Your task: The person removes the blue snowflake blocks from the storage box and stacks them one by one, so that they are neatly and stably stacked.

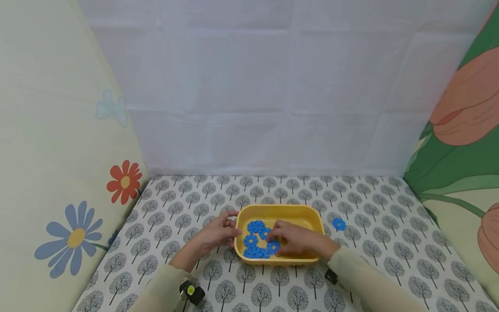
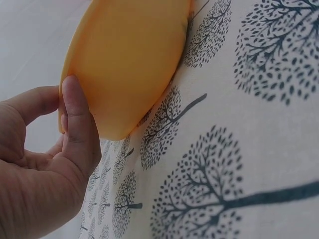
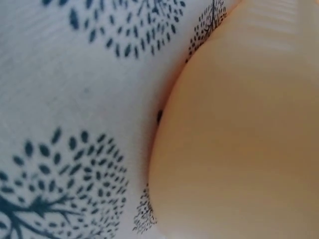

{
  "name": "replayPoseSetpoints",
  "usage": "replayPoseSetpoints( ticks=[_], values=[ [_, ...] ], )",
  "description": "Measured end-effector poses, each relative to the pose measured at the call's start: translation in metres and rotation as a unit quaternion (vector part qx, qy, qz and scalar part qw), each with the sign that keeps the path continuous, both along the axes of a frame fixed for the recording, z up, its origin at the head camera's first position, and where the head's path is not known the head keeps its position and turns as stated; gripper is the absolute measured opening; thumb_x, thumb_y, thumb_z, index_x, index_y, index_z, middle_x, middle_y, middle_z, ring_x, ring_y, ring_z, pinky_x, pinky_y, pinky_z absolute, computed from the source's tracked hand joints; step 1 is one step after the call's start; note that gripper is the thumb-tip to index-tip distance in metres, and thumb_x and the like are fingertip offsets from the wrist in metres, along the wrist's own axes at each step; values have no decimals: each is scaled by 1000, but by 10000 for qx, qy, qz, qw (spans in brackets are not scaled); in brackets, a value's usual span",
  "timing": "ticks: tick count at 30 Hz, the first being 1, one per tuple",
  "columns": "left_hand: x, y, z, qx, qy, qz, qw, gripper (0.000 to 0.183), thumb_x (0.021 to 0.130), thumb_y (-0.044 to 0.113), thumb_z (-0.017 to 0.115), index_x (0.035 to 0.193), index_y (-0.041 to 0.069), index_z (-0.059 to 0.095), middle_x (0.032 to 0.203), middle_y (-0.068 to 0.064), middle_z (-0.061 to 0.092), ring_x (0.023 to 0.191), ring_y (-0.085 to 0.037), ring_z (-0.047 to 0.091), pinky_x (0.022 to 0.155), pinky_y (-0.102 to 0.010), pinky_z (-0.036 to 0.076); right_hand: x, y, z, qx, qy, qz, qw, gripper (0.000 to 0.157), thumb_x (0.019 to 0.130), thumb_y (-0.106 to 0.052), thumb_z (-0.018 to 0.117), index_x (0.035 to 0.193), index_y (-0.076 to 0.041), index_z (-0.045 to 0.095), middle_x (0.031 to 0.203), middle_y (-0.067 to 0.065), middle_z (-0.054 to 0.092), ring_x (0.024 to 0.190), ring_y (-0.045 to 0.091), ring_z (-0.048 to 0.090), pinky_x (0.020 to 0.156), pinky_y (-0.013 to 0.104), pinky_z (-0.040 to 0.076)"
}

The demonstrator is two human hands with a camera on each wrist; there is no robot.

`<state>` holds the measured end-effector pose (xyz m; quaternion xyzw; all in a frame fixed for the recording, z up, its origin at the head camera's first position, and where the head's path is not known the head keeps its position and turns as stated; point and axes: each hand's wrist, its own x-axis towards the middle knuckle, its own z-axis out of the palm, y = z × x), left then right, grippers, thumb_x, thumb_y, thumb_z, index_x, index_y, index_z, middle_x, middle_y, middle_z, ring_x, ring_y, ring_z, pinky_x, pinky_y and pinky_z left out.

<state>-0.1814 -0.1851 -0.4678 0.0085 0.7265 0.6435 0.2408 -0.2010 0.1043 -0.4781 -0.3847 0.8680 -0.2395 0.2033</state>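
A yellow plastic bin point(image 1: 288, 211) sits on the cloth-covered table, with several blue flower-shaped discs point(image 1: 251, 239) gathered in its left half. My left hand point(image 1: 218, 232) pinches the bin's left rim. In the left wrist view the left hand point(image 2: 55, 144) has its thumb and fingers on either side of the rim of the yellow bin point(image 2: 124, 64). Inside the bin, my right hand point(image 1: 295, 238) reaches down with bent fingers at the discs' right side; its fingertips are too small to tell if they pinch one. Only the bin's outer wall point(image 3: 239, 134) fills the right wrist view, with no hand showing.
One blue flower-shaped disc point(image 1: 339, 224) lies on the tree-print cloth point(image 1: 370, 212), right of the bin. A white sheet point(image 1: 249, 86) hangs behind the table. Flower-patterned panels point(image 1: 58, 151) stand at both sides.
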Motion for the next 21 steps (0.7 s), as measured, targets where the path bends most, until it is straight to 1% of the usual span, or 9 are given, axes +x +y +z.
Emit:
replayPoseSetpoints(
  ticks=[3,7,13,17,21],
  values=[
    [0,0,0,17,21,-27,10000,65,92,5,70,148,5,38,95,-8,55,74,-18,63,64,-29,59,0,0,0,-17,52,-26,10000,37,85,-26,81,121,-23,70,108,-9,54,90,5,49,80,21,48],
    [0,0,1,42,25,-46,10000,65,92,5,70,148,4,38,95,-8,56,73,-18,63,63,-29,59,1,0,-1,23,159,-82,9998,37,84,-24,81,119,-22,70,104,-10,54,85,4,49,76,20,49],
    [0,0,1,9,-7,-26,10000,65,91,6,71,147,5,38,95,-9,56,74,-19,63,63,-29,59,1,1,1,116,361,-166,9991,38,84,-26,80,120,-22,68,106,-9,56,86,4,50,78,21,50],
    [0,1,1,-3,-29,-28,10000,65,92,6,71,148,5,38,96,-9,56,74,-19,63,64,-30,59,2,2,3,117,463,-343,9983,40,84,-30,78,121,-21,67,108,-9,59,91,5,53,83,25,52],
    [0,0,0,-13,-17,-2,10000,66,91,7,72,148,6,38,96,-9,56,74,-19,63,63,-30,59,4,4,8,-19,423,-643,9970,43,83,-34,78,122,-19,67,106,-11,61,91,5,55,83,25,53]
  ],
)
